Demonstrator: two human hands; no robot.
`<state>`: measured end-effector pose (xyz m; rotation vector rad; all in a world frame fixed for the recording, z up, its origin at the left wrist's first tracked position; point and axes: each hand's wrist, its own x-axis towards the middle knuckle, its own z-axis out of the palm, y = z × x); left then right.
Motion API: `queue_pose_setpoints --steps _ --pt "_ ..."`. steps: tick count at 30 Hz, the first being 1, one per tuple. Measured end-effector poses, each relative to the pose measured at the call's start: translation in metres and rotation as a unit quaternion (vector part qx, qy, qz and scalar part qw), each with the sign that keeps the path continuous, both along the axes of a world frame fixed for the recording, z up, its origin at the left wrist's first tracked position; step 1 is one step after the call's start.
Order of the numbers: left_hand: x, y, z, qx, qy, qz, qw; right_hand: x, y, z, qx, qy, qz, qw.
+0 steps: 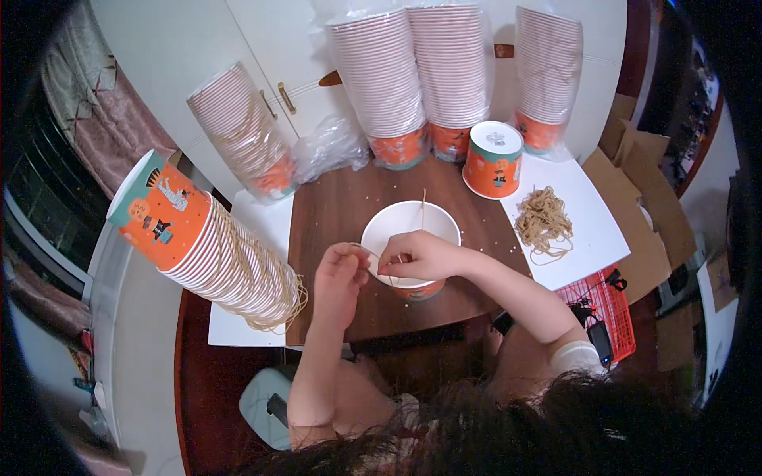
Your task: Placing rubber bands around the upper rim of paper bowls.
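An orange paper tub [411,220] with a white inside stands upright on the brown tabletop, right by my hands. At its near left rim, my left hand [340,274] pinches a thin tan string [365,251] between thumb and fingertips. My right hand [425,255] reaches over the tub's opening, fingers closed in a pinch on the string too; its fingers hide part of the string and the rim. A stiff upright bit of string [423,205] shows at the tub's far rim. Whether the string is fixed to the tub, I cannot tell.
A tall nested tub stack [230,246] draped with tan strings leans at left. An upside-down tub [493,163] and a string heap [544,224] lie to the right. Plastic-wrapped tub stacks [377,83] line the back. A red basket [607,313] sits low right.
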<state>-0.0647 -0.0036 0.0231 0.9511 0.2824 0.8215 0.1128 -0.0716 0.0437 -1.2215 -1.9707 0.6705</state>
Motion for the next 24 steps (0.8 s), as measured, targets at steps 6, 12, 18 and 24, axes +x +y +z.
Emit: queue_pose_setpoints --steps 6,12,18,24 --pt "0.019 -0.019 -0.005 0.155 0.223 0.009 0.962 0.007 0.008 -0.009 -0.032 0.136 -0.049 0.989" --pt "0.026 -0.022 -0.008 0.105 0.237 0.027 0.965 0.009 0.012 -0.012 -0.029 0.147 -0.081 0.985" --pt "0.03 -0.017 -0.019 0.139 0.289 0.074 0.944 0.012 0.014 -0.009 -0.061 0.16 -0.156 0.973" --pt "0.033 -0.021 -0.025 0.377 0.368 0.172 0.832 0.012 0.009 -0.001 -0.077 0.15 -0.136 0.976"
